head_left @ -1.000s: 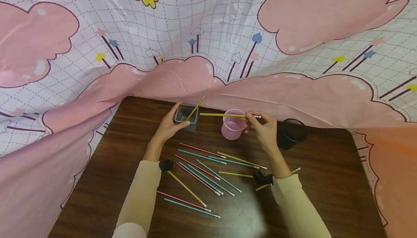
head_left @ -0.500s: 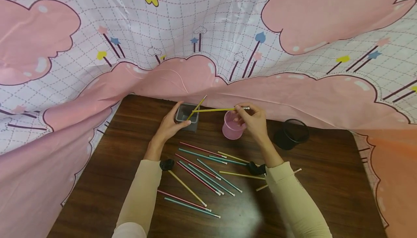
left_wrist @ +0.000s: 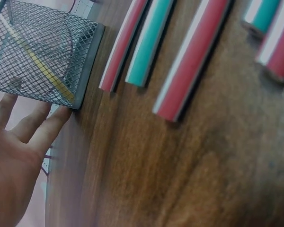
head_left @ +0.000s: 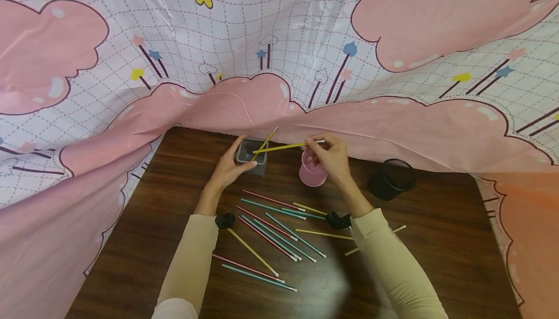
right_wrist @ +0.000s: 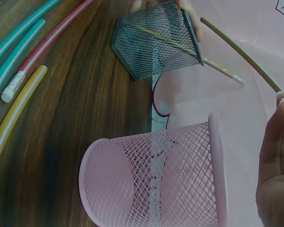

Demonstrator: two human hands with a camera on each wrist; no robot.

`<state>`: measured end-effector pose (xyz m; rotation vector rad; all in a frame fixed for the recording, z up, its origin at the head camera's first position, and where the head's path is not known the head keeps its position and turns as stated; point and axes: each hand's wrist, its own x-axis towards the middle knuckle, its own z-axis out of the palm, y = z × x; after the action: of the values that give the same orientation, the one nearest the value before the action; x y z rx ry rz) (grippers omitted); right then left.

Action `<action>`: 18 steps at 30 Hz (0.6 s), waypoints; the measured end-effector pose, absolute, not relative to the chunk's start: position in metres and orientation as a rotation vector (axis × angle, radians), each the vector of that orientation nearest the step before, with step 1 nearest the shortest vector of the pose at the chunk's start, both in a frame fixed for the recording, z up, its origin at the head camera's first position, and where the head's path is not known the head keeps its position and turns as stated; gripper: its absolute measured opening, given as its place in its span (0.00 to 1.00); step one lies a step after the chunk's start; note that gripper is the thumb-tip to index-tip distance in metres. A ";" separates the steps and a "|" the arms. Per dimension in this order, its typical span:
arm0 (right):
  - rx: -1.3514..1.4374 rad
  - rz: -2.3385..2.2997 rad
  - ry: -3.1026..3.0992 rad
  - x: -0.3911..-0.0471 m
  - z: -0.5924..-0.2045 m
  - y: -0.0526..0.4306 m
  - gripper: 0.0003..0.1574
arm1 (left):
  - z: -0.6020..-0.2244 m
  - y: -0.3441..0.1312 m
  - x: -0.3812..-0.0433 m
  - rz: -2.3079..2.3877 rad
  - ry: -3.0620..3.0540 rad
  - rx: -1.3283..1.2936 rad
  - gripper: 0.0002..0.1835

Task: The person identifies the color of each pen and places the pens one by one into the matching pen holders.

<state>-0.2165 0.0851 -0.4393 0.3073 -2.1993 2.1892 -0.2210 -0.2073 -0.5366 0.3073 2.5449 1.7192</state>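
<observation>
Left grip (head_left: 224,167) holds grey cup (head_left: 256,169) | right grip (head_left: 333,158) pinches yellow pencil (head_left: 281,147) | pink cup (head_left: 312,176) beside | black cup (head_left: 382,190), loose pencils (head_left: 295,234) around

On the desk (head_left: 445,241), behind the loose pencils (head_left: 266,222), my feed shows a left holder (head_left: 257,169), one pencil (head_left: 270,136) inside, a middle holder (head_left: 312,178) and a right holder (head_left: 384,189).

Along the far side of the bench (head_left: 131,241) are three holders: one grey holder (head_left: 258,169), one pink holder (head_left: 312,177) and one black holder (head_left: 384,190). Four red pencils (head_left: 272,200), six teal pencils (head_left: 259,277) and six yellow pencils (head_left: 323,234) make sixteen, with the yellow one showing on both sides of the right sleeve (head_left: 388,256) counted once. Of the six yellow, four lie on the bench, one sits in the grey holder and one is in the right grip (head_left: 331,157).
</observation>
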 end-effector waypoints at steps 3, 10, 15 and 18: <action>0.307 2.186 -2.219 -0.219 -0.439 0.082 0.15 | -0.525 -0.205 -0.216 1.749 2.500 0.329 0.44; 0.289 2.194 -2.274 -0.233 -0.450 0.072 0.18 | -0.517 -0.200 -0.211 1.702 2.532 0.321 0.43; 0.322 2.153 -2.265 -0.251 -0.477 0.061 0.17 | -0.519 -0.199 -0.211 1.704 2.537 0.323 0.44; 0.351 2.087 -2.303 -0.255 -0.478 0.052 0.19 | -0.519 -0.200 -0.210 1.712 2.531 0.322 0.44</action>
<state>-0.2545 0.0520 -0.4780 0.3515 -2.3030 2.0872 -0.2099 -0.2001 -0.5193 0.3223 2.5314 1.7121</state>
